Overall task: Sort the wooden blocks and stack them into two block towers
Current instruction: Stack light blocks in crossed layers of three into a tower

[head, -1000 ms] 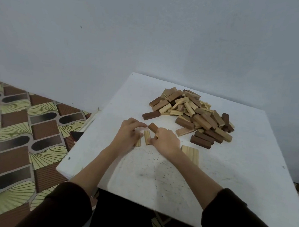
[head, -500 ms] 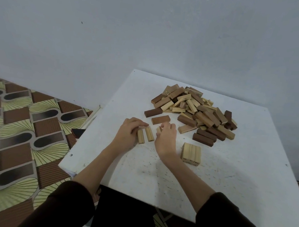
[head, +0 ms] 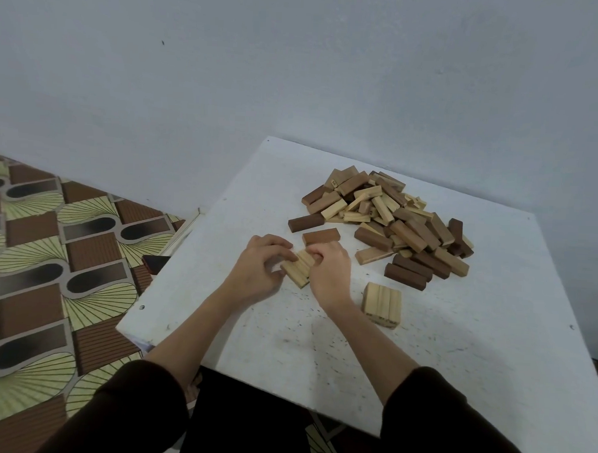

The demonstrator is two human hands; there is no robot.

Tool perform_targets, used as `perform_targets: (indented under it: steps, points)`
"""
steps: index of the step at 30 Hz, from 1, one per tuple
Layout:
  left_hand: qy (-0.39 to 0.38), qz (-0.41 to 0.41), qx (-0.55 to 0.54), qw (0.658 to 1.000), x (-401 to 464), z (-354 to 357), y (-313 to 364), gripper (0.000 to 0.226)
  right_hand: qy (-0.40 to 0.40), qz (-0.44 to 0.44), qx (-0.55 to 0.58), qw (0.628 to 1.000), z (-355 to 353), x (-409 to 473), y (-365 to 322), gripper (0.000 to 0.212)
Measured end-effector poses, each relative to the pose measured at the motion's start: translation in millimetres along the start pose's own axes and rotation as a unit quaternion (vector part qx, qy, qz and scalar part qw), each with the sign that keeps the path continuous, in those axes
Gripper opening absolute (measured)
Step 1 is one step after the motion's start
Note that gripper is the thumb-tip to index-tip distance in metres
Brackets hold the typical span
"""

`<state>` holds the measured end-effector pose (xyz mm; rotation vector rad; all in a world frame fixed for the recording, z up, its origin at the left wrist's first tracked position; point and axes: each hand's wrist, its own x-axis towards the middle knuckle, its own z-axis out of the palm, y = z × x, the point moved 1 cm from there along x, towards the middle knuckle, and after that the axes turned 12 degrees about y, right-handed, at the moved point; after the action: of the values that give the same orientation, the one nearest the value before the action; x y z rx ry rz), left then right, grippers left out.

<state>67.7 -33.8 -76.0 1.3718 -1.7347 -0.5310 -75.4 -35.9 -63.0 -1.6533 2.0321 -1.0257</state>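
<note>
A loose pile of light and dark wooden blocks (head: 387,213) lies at the back of the white table (head: 474,336). Between my hands sits a small row of light blocks (head: 299,269), pressed together side by side. My left hand (head: 258,269) grips the row from the left with curled fingers. From the right, my right hand (head: 328,272) grips the same row. A finished layer of three light blocks (head: 381,303) lies to the right of my right hand. Just behind my hands lies a single brown block (head: 321,236).
A dark brown block (head: 306,223) lies apart at the pile's left edge, two more dark ones (head: 407,275) at its front. A patterned floor (head: 50,249) lies left of the table, a dark object (head: 154,262) below its left edge. A grey wall stands behind.
The separate light blocks between my hands have been pushed together into one tight row. Both hands have closed in on it from either side.
</note>
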Motion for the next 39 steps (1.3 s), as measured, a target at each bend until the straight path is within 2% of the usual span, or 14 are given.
perform_targets:
  steps: [4, 9, 14, 20, 26, 39]
  points:
    - [-0.038, 0.021, 0.014, 0.999, 0.6, 2.9, -2.2, 0.03, -0.019, -0.033, 0.019, 0.999, -1.9, -1.1, 2.0, 0.062]
    - [-0.027, 0.014, 0.003, 1.0, -1.0, 5.7, -4.9, 0.032, -0.034, 0.004, 0.096, 0.995, -1.5, -8.6, 2.8, 0.066]
    - [0.005, 0.004, 0.01, 1.0, -0.9, 6.4, -6.3, 0.048, 0.02, -0.007, 0.093, 0.995, -4.1, -12.9, 4.9, 0.057]
    - [0.003, -0.013, 0.007, 1.0, -2.3, 7.3, -4.8, 0.075, 0.049, -0.012, 0.086, 0.995, -4.8, -19.6, 12.1, 0.046]
    - [0.006, -0.022, 0.008, 1.0, -1.7, 7.3, -3.7, 0.067, 0.04, -0.027, 0.067, 0.997, -4.6, -20.9, 16.4, 0.044]
    - [0.013, -0.005, 0.011, 1.0, -3.2, 7.6, -3.0, 0.067, 0.04, -0.038, 0.059, 0.997, -3.2, -19.8, 17.5, 0.033]
